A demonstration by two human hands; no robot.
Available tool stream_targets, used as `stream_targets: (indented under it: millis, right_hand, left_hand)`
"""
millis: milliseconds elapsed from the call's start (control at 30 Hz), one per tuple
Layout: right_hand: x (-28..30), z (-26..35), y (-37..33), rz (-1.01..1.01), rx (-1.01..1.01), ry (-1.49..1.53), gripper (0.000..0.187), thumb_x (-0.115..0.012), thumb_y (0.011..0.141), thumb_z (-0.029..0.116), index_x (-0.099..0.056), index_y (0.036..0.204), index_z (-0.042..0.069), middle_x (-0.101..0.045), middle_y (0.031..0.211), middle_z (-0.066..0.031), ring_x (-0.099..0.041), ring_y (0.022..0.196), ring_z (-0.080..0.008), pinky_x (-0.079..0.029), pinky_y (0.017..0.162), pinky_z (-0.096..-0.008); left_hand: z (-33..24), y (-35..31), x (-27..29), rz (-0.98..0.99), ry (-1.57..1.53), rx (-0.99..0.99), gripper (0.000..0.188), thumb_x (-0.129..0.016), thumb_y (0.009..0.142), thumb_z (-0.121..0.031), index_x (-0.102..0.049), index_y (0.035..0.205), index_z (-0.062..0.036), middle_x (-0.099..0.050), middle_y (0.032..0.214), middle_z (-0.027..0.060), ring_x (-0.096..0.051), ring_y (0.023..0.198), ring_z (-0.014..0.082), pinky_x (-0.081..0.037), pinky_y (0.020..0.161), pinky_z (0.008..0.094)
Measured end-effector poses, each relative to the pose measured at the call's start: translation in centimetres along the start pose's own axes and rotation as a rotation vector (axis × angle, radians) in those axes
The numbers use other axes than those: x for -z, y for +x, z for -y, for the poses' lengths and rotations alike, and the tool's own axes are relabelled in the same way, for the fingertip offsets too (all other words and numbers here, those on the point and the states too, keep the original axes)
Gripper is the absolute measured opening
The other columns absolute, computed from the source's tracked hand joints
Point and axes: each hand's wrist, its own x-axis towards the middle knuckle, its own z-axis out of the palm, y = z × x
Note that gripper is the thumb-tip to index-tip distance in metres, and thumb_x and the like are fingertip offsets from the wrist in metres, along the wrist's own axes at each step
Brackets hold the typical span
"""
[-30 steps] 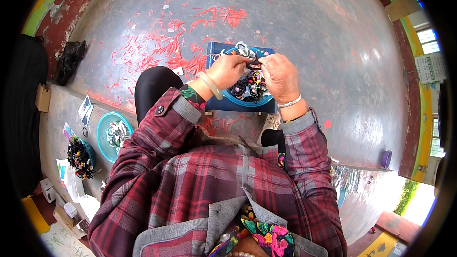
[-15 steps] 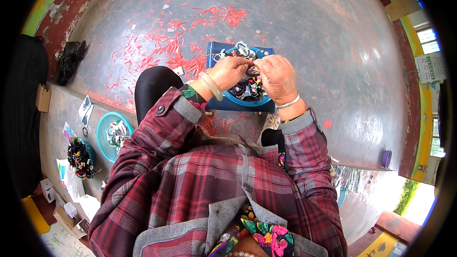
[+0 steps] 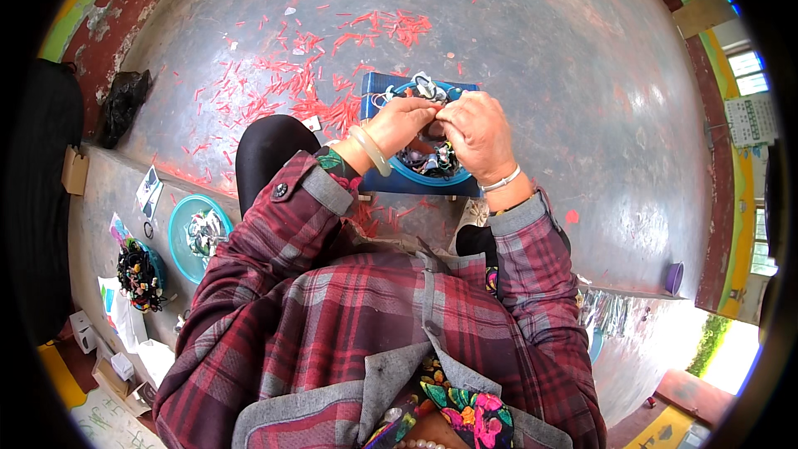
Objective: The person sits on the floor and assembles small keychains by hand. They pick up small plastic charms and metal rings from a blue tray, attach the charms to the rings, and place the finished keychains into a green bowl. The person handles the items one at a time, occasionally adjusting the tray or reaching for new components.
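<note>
My left hand (image 3: 401,126) and my right hand (image 3: 480,140) meet above a blue basin (image 3: 426,181), their fingers closed in a pinch with the fingertips almost touching. Whatever they pinch is small and mostly hidden by the fingers; a dark bit shows just beneath them. Filling the basin is a heap of dark elastic loops (image 3: 439,165) with colourful bits, which look like hair ties. Under it is a dark blue, flat-topped stool (image 3: 376,85) standing between my knees. A pale bangle circles my left wrist and a silvery one my right.
Red strips (image 3: 312,104) litter the floor ahead and to the left. At my left are a turquoise basin (image 3: 173,233) with pale pieces, a heap of dark loops (image 3: 140,276) and a black plastic bag (image 3: 125,108). A purple cup-shaped container (image 3: 674,278) is far right.
My fingers have shifted slightly, the right hand turning a little and moving left. The dark loop seen between the hands before is now mostly hidden.
</note>
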Motion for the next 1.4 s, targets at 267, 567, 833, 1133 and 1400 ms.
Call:
stream_targets:
  millis: [267, 567, 833, 1133, 1400]
  right_hand:
    - [0.3, 0.1, 0.1, -0.156, -0.252, 0.197, 0.037, -0.053, 0.07, -0.001, -0.056, 0.105, 0.008, -0.063, 0.087, -0.0034, -0.054, 0.095, -0.0232, -0.037, 0.087, -0.0357]
    - [-0.6, 0.4, -0.2, 0.0, -0.045, -0.071, 0.048, -0.049, 0.063, -0.002, -0.055, 0.109, 0.008, -0.062, 0.087, -0.0068, -0.053, 0.096, -0.025, -0.034, 0.088, -0.0407]
    - [-0.3, -0.8, -0.7, -0.198, -0.508, 0.542, 0.039, -0.056, 0.071, 0.002, -0.054, 0.11, 0.004, -0.061, 0.093, -0.0082, -0.056, 0.092, -0.0207, -0.043, 0.083, -0.033]
    - [-1.2, -1.4, -1.5, -0.049, -0.949, 1.184, 0.024, -0.066, 0.078, 0.012, -0.061, 0.099, 0.0, -0.061, 0.088, -0.002, -0.055, 0.079, -0.0086, -0.043, 0.072, -0.0216]
    - [-1.2, -1.0, -1.4, -0.207, -1.018, 1.121, 0.013, -0.063, 0.08, 0.01, -0.065, 0.087, -0.001, -0.064, 0.077, -0.0019, -0.058, 0.069, -0.0082, -0.044, 0.061, -0.0199]
  left_hand:
    - [-0.8, -0.3, 0.3, -0.046, -0.194, -0.025, 0.029, -0.043, 0.092, -0.017, -0.054, 0.111, 0.0017, -0.06, 0.105, 0.0128, -0.061, 0.092, 0.021, -0.055, 0.07, 0.0317]
    - [-0.8, -0.1, 0.1, -0.033, -0.127, 0.016, 0.029, -0.042, 0.092, -0.017, -0.052, 0.112, 0.0025, -0.061, 0.1, 0.0122, -0.061, 0.091, 0.0211, -0.054, 0.068, 0.0315]
    - [-1.4, -0.5, 0.2, -0.029, -0.224, -0.011, 0.031, -0.037, 0.093, -0.015, -0.054, 0.114, -0.0003, -0.06, 0.106, 0.0132, -0.059, 0.096, 0.0207, -0.053, 0.073, 0.0309]
    - [-0.9, -0.1, 0.9, 0.047, -0.344, -0.067, 0.034, -0.039, 0.093, -0.02, -0.051, 0.117, -0.0002, -0.06, 0.108, 0.0144, -0.059, 0.098, 0.0204, -0.051, 0.073, 0.0297]
    - [-0.8, -0.2, 0.3, 0.009, -0.296, -0.084, 0.032, -0.046, 0.091, -0.017, -0.051, 0.117, 0.0001, -0.06, 0.107, 0.0126, -0.06, 0.093, 0.0175, -0.052, 0.072, 0.0253]
